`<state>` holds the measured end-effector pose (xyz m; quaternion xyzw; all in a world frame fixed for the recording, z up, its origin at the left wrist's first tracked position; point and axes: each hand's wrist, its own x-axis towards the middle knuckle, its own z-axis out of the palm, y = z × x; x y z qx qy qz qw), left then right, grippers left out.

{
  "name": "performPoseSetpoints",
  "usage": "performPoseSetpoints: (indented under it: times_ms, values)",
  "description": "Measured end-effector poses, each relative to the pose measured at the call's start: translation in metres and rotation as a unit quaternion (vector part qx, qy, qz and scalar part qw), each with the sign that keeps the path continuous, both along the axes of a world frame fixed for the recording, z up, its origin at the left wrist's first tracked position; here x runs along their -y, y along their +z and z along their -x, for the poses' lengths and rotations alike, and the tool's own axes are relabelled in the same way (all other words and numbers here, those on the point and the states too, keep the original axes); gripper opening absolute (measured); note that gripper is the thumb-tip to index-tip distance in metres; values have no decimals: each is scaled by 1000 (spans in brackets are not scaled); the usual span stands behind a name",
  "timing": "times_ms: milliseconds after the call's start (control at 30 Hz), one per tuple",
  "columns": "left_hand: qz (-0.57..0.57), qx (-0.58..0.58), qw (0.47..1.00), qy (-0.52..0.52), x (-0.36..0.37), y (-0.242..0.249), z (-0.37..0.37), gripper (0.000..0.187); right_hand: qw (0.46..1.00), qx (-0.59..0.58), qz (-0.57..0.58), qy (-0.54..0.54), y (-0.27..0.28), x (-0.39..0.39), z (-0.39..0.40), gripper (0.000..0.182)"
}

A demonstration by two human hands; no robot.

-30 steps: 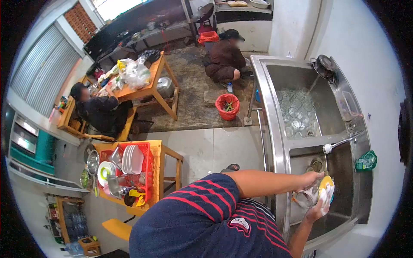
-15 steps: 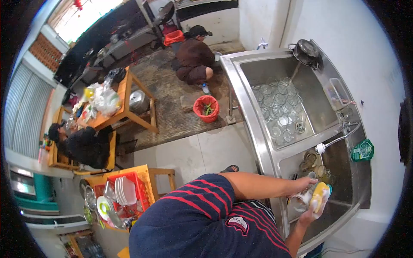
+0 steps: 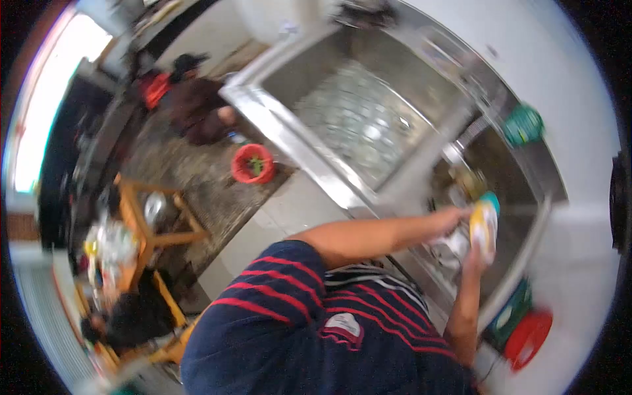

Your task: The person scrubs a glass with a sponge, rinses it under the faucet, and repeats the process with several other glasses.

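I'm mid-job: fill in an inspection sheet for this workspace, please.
surface: silver steel double sink, two basins
job's things: clear round glasses crowding one basin, blurred glassware in the other; yellow, soapy sponge
clutter: green plastic pouch by the sink; whitish plastic bags on a brown wooden table
hands: right hand grips the sponge; left hand close by, grip blurred
cables: too blurred to tell
surroundings: crouching person near a red bin; second person at the table

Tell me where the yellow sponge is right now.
In the head view, the yellow sponge is right of centre, held in the right hand over the nearer sink basin, close beside the left hand.
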<state>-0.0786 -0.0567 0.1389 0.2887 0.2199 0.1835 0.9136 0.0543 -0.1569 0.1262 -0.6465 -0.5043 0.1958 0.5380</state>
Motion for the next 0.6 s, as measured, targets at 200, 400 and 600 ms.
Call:
performPoseSetpoints:
  times_ms: [200, 400, 600]
  values:
    - [116, -12, 993, -15, -3, 17, 2, 50, 988, -127, 49, -74, 7, -25, -17, 41]
    - [146, 26, 989, 6, -3, -6, -14, 56, 857, -473, -196, -64, 30, 13, 8, 41]
    - [143, 24, 989, 33, 10, 12, -31, 47, 969, 215, -120, 2, 66, 25, 9, 48]
